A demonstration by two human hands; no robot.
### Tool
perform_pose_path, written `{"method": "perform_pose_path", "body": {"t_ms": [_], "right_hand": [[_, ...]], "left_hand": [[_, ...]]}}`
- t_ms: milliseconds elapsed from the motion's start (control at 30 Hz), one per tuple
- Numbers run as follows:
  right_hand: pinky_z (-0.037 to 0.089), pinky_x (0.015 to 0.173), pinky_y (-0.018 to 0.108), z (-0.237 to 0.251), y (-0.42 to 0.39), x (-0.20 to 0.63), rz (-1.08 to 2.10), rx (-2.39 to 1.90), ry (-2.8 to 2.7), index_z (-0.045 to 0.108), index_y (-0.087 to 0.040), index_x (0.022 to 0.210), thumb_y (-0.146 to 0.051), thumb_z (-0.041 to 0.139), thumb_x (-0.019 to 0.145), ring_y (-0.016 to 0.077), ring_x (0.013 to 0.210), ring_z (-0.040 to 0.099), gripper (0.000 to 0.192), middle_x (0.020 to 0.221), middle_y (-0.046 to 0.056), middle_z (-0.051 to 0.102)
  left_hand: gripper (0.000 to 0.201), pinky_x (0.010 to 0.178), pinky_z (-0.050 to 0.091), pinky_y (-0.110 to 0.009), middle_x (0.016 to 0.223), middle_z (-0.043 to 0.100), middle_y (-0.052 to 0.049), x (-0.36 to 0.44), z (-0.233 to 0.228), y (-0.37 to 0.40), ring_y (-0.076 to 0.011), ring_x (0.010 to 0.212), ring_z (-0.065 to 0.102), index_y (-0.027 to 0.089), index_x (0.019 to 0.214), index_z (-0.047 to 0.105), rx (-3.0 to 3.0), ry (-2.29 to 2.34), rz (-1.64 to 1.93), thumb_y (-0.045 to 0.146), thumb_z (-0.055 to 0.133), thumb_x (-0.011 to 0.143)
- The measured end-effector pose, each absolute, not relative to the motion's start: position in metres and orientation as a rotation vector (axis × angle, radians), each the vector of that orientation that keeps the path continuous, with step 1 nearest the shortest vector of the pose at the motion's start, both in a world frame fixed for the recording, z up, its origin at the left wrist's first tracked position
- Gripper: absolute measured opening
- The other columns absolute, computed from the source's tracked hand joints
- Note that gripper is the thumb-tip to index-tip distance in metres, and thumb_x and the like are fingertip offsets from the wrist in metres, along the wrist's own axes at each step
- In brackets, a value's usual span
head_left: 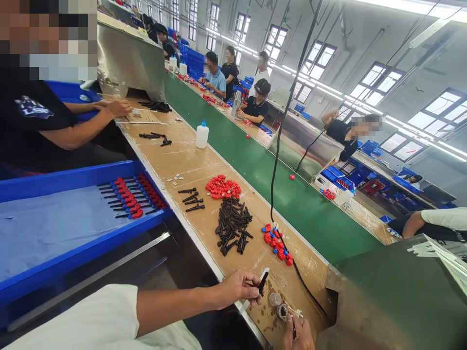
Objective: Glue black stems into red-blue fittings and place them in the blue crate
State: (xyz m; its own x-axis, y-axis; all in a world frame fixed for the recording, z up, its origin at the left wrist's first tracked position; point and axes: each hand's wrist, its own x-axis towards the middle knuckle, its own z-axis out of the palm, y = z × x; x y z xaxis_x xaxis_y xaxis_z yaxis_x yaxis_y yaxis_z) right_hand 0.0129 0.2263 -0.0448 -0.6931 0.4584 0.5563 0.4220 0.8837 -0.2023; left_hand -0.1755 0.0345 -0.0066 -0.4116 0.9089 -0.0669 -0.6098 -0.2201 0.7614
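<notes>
Black piece [263, 282] aslant, top seemingly rightward

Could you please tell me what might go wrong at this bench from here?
The right hand is close beside two small clear cups; a bump could tip one, and dark spots mark the bench top around them.
The black cable runs across the cluster of red-and-blue pieces, so a tug on it might scatter some.
The left hand pinches a slim black part, which could slip if the grip loosens.
</notes>
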Motion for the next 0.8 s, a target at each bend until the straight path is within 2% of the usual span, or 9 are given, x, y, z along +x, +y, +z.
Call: {"method": "perform_pose_path", "body": {"t_ms": [100,300,433,533,667,800], "right_hand": [[0.044,0.062,0.029,-0.041,0.211,0.011,0.058,-0.711,-2.442,0.074,-0.018,0.099,-0.06,0.027,0.102,0.0197,0.072,0.064,0.063,0.085,0.008,0.068],[0.043,0.062,0.03,-0.041,0.215,0.013,-0.034,-0.658,-2.439,0.076,-0.019,0.095,-0.054,0.033,0.103,0.0195,0.075,0.065,0.056,0.087,0.007,0.068],[0.042,0.058,0.027,-0.037,0.219,0.014,-0.146,-0.49,-2.444,0.076,-0.021,0.094,-0.05,0.038,0.103,0.0157,0.067,0.063,0.049,0.083,0.004,0.068],[0.042,0.06,0.027,-0.028,0.212,0.009,-0.173,-0.482,-2.399,0.075,-0.018,0.09,-0.05,0.036,0.103,0.0161,0.068,0.063,0.053,0.083,0.006,0.068],[0.04,0.061,0.028,-0.013,0.196,0.003,-0.09,-0.6,-2.366,0.073,-0.015,0.086,-0.055,0.032,0.103,0.0177,0.067,0.06,0.059,0.079,0.007,0.065],[0.04,0.063,0.029,-0.004,0.186,0.001,0.122,-0.72,-2.363,0.073,-0.015,0.086,-0.059,0.032,0.101,0.0178,0.065,0.055,0.062,0.074,0.007,0.061]], "left_hand": [[0.054,0.068,0.049,-0.026,0.072,0.069,-0.006,-0.176,-0.009,0.034,-0.0133,0.066,0.063,0.011,0.086,0.071,0.485,0.897,1.805,0.056,0.087,0.062],[0.054,0.068,0.051,-0.025,0.074,0.068,-0.005,-0.175,-0.012,0.033,-0.0141,0.071,0.065,0.011,0.084,0.071,0.458,0.855,1.836,0.055,0.09,0.059],[0.055,0.069,0.052,-0.026,0.074,0.069,-0.006,-0.174,-0.011,0.03,-0.0145,0.071,0.065,0.011,0.085,0.072,0.451,0.838,1.84,0.055,0.09,0.058],[0.054,0.071,0.052,-0.026,0.076,0.069,-0.006,-0.175,-0.007,0.028,-0.0143,0.072,0.064,0.012,0.085,0.073,0.445,0.871,1.827,0.055,0.089,0.058],[0.055,0.069,0.049,-0.025,0.077,0.069,-0.005,-0.178,-0.002,0.022,-0.0144,0.074,0.063,0.012,0.082,0.074,0.437,0.939,1.808,0.057,0.09,0.055],[0.057,0.066,0.045,-0.024,0.075,0.068,-0.006,-0.179,-0.005,0.017,-0.0131,0.071,0.059,0.011,0.082,0.075,0.469,1.009,1.778,0.06,0.088,0.056]]}}
